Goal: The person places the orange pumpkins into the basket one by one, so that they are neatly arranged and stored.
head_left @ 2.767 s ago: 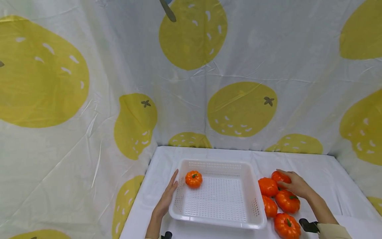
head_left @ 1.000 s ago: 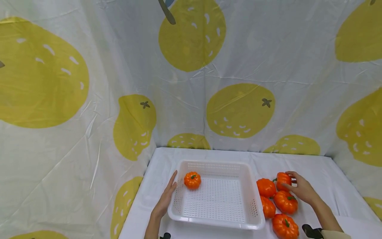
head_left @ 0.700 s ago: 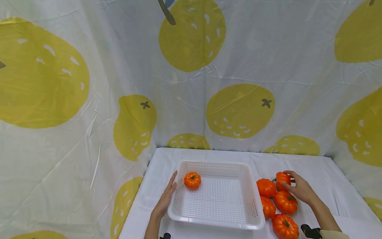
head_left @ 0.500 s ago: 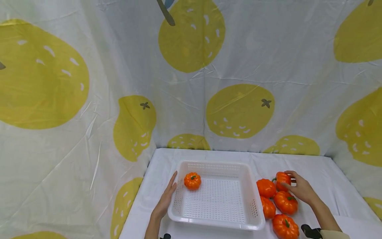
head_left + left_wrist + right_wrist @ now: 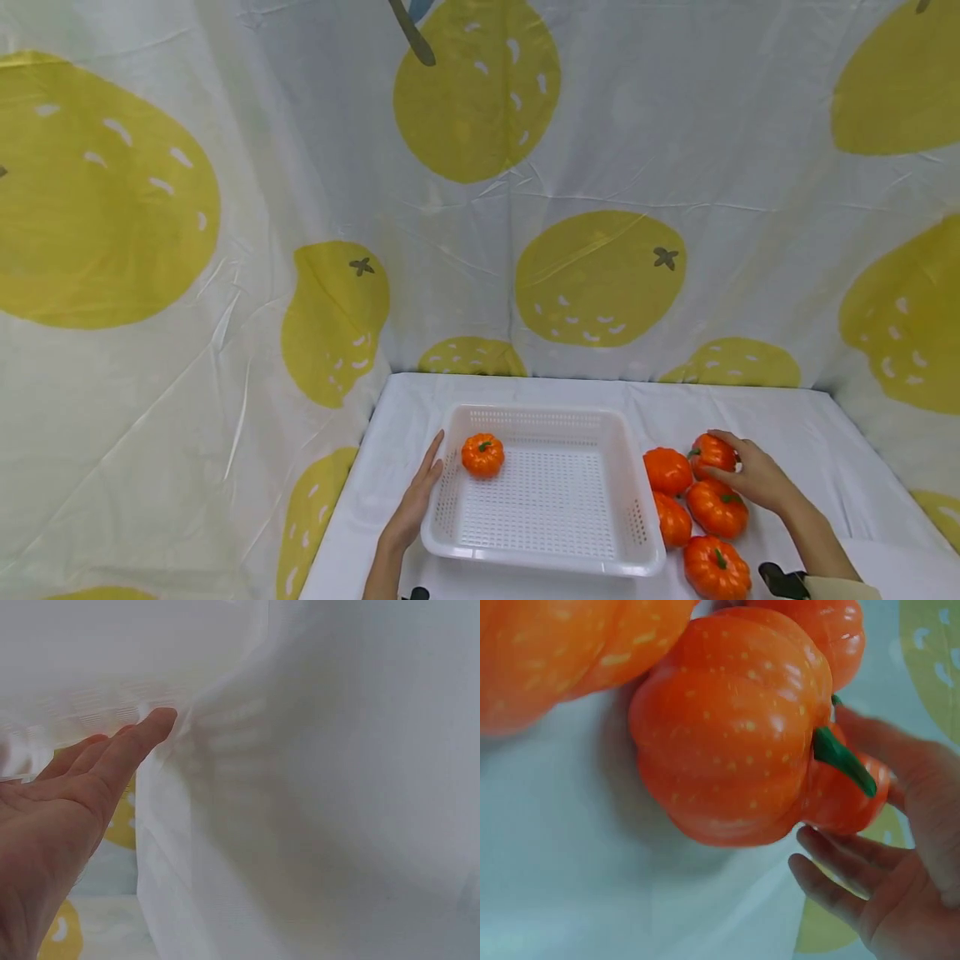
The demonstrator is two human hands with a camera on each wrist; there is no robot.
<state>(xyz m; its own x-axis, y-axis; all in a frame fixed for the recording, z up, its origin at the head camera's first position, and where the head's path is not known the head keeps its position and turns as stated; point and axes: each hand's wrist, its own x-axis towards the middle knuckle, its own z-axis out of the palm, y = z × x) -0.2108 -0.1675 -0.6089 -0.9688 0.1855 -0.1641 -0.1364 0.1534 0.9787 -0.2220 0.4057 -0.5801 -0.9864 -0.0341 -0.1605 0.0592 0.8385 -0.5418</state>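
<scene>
- a person's right hand [image 5: 757, 477] holds the far pumpkin [image 5: 712, 456], a small orange one, its fingers curled over the far side and the thumb along the near side.
- the pumpkin sits at the fingertips, between thumb and fingers, left of the palm, its green stem pointing left, away from the hand; whether it is lifted off the white table [image 5: 825, 458] cannot be told.
- seen from the right wrist, a larger pumpkin [image 5: 731, 727] with a green stem partly covers the held one, while the lower fingertips show beneath it.
- the left hand [image 5: 417, 497] holds its fingers nearly straight along the left wall of a white plastic basket [image 5: 543, 562], resting against it without closing round anything.
- inside the basket, near its far left corner, lies one orange pumpkin [image 5: 482, 456], stem up, well apart from the right hand.
- right of the basket, more orange pumpkins [image 5: 717, 568] cluster on the table, just beside and nearer the camera than the held one.
- a pale cloth [image 5: 465, 267] printed with yellow fruit hangs behind.
</scene>
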